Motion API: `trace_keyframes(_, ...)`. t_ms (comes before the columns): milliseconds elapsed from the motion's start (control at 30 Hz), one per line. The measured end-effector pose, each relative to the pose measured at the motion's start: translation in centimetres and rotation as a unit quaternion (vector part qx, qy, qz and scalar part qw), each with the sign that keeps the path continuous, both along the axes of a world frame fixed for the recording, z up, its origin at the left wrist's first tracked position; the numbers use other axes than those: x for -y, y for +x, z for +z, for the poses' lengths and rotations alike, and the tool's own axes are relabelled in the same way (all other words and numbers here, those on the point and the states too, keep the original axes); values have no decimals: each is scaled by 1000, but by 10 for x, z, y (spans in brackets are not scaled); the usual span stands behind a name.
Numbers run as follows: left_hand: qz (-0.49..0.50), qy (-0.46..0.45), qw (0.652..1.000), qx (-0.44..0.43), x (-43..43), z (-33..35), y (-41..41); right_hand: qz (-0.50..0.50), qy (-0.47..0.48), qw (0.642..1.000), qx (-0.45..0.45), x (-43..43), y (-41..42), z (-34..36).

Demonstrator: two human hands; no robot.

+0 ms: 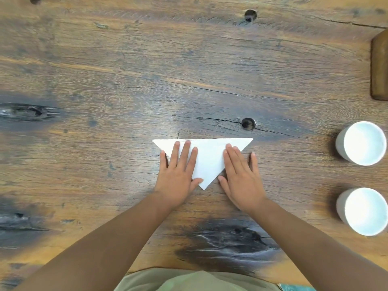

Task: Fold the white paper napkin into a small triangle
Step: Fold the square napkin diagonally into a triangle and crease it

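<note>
Pressing napkin (pixel 206 158) triangle, flat splayed fingers of left hand (pixel 178 177), right hand (pixel 241 177); 2 cups (pixel 360 143) well right.

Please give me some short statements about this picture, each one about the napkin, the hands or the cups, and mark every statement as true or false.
1. The white paper napkin lies as a triangle with its tip toward the person. True.
2. The left hand is lifted above the wooden table and touches nothing. False: it lies flat, with fingers on the left part of the napkin.
3. The right hand lies flat, palm down, at the right edge of the napkin. True.
4. Two white cups stand on the person's left side. False: both stand on the right side, the second cup nearer to the person.
5. One cup stands on the napkin. False: both are apart from it.
</note>
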State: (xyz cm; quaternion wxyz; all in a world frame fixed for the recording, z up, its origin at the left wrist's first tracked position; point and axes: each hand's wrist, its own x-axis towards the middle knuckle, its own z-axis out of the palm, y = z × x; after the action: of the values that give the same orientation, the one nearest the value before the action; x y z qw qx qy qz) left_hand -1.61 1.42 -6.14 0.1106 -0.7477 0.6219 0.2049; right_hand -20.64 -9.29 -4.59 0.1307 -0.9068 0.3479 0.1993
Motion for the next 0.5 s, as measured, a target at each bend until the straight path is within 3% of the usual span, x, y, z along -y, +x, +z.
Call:
trace_keyframes(133,3,3,1000,-1,2,0,-1,2,-16,1000,-8,0,15,6)
trace_keyframes(300,-2,10,1000,4,3,1,0,101,6,993,53,-9,34,-1)
trace_keyframes(500,4,7,1000,12,2,1,-1,146,11,988,43,-2,27,-16)
